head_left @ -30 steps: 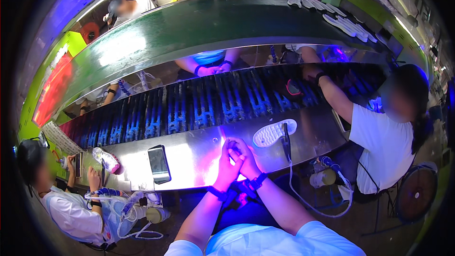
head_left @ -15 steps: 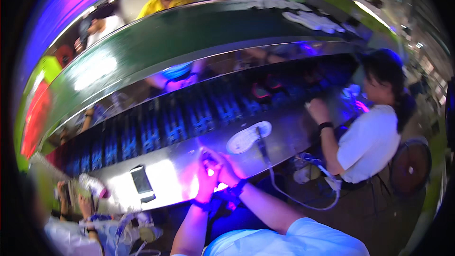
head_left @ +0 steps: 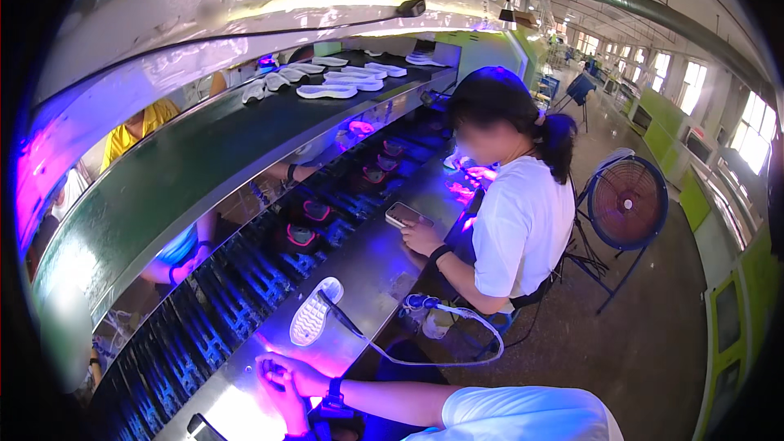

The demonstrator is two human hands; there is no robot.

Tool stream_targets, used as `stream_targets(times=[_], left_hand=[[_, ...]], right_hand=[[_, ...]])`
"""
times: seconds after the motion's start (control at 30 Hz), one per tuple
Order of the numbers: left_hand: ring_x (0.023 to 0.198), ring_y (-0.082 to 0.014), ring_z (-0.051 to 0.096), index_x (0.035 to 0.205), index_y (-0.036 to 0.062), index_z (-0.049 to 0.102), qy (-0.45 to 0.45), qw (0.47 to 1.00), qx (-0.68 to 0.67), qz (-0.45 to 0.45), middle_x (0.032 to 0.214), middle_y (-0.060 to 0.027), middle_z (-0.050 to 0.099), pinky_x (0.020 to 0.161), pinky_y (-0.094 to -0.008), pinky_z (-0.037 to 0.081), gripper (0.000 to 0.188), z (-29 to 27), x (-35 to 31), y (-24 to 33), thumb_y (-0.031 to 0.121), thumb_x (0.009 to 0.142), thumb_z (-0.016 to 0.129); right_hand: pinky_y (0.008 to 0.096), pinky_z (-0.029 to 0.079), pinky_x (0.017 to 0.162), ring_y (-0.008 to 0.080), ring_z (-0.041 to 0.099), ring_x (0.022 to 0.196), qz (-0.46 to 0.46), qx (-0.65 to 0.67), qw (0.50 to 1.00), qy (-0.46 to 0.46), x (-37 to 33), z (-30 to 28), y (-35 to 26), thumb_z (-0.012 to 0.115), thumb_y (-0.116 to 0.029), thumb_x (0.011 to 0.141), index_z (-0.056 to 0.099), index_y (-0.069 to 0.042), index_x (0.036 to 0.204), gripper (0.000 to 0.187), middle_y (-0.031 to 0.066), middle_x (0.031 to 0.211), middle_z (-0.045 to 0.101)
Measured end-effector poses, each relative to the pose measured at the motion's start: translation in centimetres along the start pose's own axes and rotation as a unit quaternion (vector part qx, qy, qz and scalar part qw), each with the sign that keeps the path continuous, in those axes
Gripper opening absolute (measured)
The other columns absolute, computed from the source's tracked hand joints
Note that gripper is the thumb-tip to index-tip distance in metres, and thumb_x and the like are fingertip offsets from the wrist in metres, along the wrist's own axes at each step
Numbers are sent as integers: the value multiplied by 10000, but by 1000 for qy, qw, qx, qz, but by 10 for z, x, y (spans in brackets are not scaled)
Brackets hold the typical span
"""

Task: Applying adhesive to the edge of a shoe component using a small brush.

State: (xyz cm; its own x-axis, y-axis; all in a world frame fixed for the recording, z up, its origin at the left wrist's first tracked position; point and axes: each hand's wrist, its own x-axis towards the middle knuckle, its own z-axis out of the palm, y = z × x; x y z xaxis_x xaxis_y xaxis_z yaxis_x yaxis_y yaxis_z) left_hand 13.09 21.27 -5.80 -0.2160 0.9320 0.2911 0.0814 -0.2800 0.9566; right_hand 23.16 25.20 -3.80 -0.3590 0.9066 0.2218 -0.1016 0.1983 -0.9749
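My left hand and my right hand are closed together over the near edge of the metal bench. Their fingers meet under pink-violet light; whatever may be between them is hidden. Beyond them a white shoe sole lies tread up on the bench. A dark pen-like tool rests across its edge, with a pale cable running off to the right. Neither hand touches the sole or the tool. At the lower edge of the view lies a phone, partly cut off.
Along the bench runs a dark slatted conveyor carrying pink-edged dark shoe pieces. Above it, white soles sit on a green belt. To my right a seated co-worker holds a phone. Behind stands a fan.
My view has swung right, so the bench, sole and hands appear farther left. My hands stay together. The co-worker, whose hand was raised before, now holds a phone.
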Motion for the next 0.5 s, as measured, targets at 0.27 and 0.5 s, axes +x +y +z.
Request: stream_targets(times=[0.27, 0.5], left_hand=[[1443, -331, 407, 1589, 4, 260, -40, 999, 11, 6, 1557, -233, 404, 1180, -444, 351, 749, 9, 0, 26, 330, 1025, 629], [1451, -327, 391, 1598, 9, 239, -24, 998, -49, -17, 1580, -221, 374, 1186, -432, 347, 775, 8, -1, 8, 353, 1025, 632]], right_hand=[[342, 528, 882, 174, 644, 1018, 23, -25, 999, -15, -4, -5, -4, 614, -254, 1036, 488, -184, 1494, 480, 22, 1201, 663], [336, 526, 850, 135, 612, 955, -46, -15, 999, -8, -6, -4, -5, 608, -211, 1044, 467, -234, 1550, 526, 36, 1148, 667]])
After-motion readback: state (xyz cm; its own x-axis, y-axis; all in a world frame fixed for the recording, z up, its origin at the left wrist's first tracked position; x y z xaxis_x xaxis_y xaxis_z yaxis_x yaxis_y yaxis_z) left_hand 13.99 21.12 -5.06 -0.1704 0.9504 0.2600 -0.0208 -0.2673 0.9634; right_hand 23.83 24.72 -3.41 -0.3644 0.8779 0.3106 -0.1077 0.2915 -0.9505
